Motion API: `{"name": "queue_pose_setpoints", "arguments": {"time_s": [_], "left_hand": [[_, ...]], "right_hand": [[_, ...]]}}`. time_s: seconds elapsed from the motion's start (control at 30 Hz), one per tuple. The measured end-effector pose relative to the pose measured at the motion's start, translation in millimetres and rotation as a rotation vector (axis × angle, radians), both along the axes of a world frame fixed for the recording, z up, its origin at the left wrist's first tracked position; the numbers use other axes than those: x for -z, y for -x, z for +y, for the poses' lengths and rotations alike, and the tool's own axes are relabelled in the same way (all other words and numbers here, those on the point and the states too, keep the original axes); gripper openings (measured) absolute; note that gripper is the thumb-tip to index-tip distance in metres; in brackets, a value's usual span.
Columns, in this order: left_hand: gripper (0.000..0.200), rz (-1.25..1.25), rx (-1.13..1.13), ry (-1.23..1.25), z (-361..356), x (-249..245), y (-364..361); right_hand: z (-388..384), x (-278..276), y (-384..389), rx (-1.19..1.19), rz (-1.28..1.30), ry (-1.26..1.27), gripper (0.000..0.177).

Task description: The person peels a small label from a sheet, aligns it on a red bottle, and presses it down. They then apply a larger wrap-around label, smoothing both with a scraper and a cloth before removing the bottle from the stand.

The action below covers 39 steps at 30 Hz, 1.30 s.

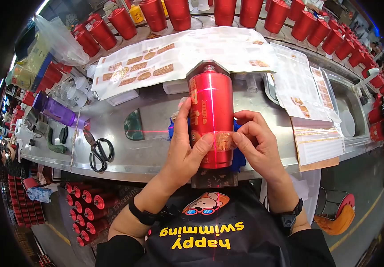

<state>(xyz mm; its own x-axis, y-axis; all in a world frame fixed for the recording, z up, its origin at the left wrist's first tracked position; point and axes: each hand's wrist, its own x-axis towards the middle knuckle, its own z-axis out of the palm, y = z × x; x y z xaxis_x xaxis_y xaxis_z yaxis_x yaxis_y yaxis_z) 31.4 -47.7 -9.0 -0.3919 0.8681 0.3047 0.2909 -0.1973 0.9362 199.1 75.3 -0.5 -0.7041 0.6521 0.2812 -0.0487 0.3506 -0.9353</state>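
A shiny red metal bottle [218, 102] lies lengthwise in front of me, in a dark holder [214, 179] with an angular far end. Gold markings run along its left side, and a bright laser line falls down its length. My left hand [186, 144] grips the bottle's left side, its thumb pressed at a gold transfer sticker [222, 141] near the bottle's close end. The right hand [258, 144] pinches that sticker's right edge between thumb and forefinger. Behind the bottle, a blue cloth [238, 161] shows partly.
Sheets of gold stickers [147, 64] lie across the back of the metal bench, with more sheets [301, 84] at right. Black-handled scissors [97, 150], a green scraper [134, 125] and a purple bottle [56, 109] are at left. Red bottles [178, 14] line the far side. A sink [350, 104] is at right.
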Motion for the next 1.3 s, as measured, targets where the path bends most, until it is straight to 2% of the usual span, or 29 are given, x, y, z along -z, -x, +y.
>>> {"name": "queue_pose_setpoints", "arguments": {"time_s": [0.43, 0.53, 0.73, 0.93, 1.03, 1.13, 1.3], "left_hand": [[0.078, 0.023, -0.039, 0.022, 0.1, 0.6, -2.8], [0.076, -0.092, -0.007, -0.035, 1.5, 4.8, -1.2], [0.074, -0.020, -0.027, 0.005, -0.2, 3.9, -1.4], [0.071, -0.159, 0.009, -0.052, 0.2, 2.3, -0.9], [0.069, -0.133, 0.004, -0.047, -1.6, 4.4, 0.1], [0.069, -0.088, -0.019, -0.011, -0.9, 5.5, -2.9], [0.074, -0.169, 0.004, -0.062, 1.1, 6.4, -2.4]], "right_hand": [[0.1, 4.6, 0.3, 0.005, 0.005, 0.007, 0.015], [0.1, 4.0, -0.4, 0.002, 0.013, 0.017, 0.014], [0.2, 3.7, 0.3, 0.003, 0.018, 0.033, 0.013], [-0.1, 6.5, 1.3, 0.009, 0.023, 0.033, 0.014], [-0.2, 6.5, 2.3, 0.013, 0.016, 0.020, 0.014], [0.0, 7.1, 2.5, 0.015, 0.016, 0.021, 0.014], [0.6, 8.3, 2.0, 0.018, 0.017, 0.003, 0.013]]}}
